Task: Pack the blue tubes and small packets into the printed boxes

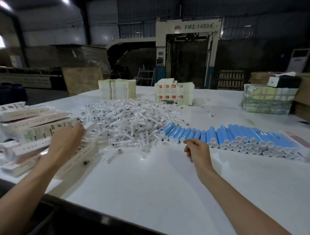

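Blue tubes (pixel 239 134) lie just beyond right hand (pixel 198 152); printed boxes (pixel 33 127) at left hand (pixel 67 139).

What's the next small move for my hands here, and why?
Probably the right hand closes on the nearest blue tube: it looks empty and sits at the row's near end, while the left hand is on the printed boxes.
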The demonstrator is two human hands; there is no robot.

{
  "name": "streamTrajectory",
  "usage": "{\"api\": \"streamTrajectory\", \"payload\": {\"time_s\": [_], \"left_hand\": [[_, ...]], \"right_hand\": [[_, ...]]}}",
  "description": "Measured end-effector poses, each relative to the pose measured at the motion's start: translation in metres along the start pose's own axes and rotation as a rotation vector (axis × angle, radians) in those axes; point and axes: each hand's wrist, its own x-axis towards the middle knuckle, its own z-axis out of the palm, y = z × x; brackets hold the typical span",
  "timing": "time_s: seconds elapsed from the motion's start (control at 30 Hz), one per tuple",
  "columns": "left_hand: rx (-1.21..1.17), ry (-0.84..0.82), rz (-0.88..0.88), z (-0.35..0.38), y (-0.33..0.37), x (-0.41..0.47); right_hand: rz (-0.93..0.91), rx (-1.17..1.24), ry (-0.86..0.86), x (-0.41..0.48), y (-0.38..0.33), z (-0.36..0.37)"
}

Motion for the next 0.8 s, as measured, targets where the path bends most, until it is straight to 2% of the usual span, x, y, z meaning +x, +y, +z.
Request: {"api": "streamTrajectory", "payload": {"time_s": [0.07, 0.2, 0.33, 0.43, 0.53, 0.6, 0.7, 0.73, 0.8], "left_hand": [[-0.105, -0.004, 0.023, -0.010, 0.010, 0.004], [-0.383, 0.121, 0.044, -0.039, 0.048, 0.008], [-0.492, 0.226, 0.168, -0.063, 0.110, 0.006], [-0.429, 0.261, 0.394, -0.066, 0.163, -0.010], [-0.313, 0.307, 0.562, -0.049, 0.212, -0.037], [-0.222, 0.327, 0.626, -0.035, 0.236, -0.049], [-0.127, 0.283, 0.631, -0.019, 0.259, -0.054], [-0.155, 0.216, 0.605, -0.016, 0.263, -0.052], [-0.436, 0.067, 0.516, -0.020, 0.264, -0.046]], "right_hand": [[-0.013, -0.016, -0.001, -0.001, -0.001, 0.000], [-0.118, -0.088, -0.019, -0.009, -0.009, 0.006], [-0.248, -0.115, -0.162, -0.025, -0.027, 0.018], [-0.179, 0.123, -0.291, -0.035, -0.047, 0.028], [0.025, 0.459, -0.347, -0.038, -0.058, 0.036], [0.108, 0.561, -0.294, -0.038, -0.058, 0.035], [0.115, 0.523, -0.148, -0.035, -0.050, 0.025], [0.102, 0.472, -0.111, -0.032, -0.048, 0.020], [0.077, 0.352, -0.068, -0.022, -0.042, 0.009]]}}
